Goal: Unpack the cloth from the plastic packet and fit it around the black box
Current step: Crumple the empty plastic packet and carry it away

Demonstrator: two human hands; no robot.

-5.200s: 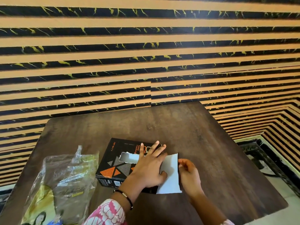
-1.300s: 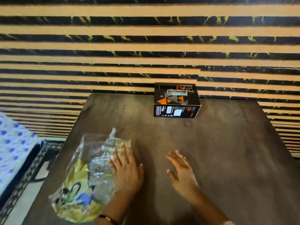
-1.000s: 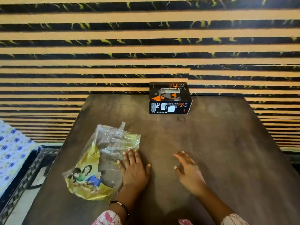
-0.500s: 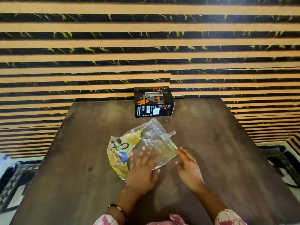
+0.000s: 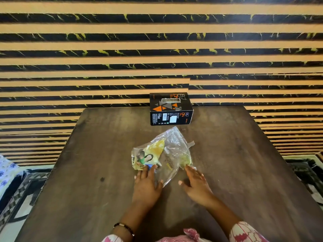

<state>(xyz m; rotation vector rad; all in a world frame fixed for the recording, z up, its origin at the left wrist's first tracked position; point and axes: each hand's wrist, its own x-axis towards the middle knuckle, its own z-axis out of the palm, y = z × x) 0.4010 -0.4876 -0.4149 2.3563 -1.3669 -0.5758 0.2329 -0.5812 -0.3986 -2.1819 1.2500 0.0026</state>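
Head view: plastic packet [image 5: 164,154] lies flat near mid-table [image 5: 236,172], cloth apparently inside though glare hides it; black box [image 5: 171,109] stands at the far edge, well apart. Left hand [image 5: 146,186] rests palm-down with fingers spread on the packet's near corner; right hand [image 5: 196,186] is open, fingertips touching its right edge, neither gripping. Judged step: packet unopened; next move needs the mouth found and pinched apart.
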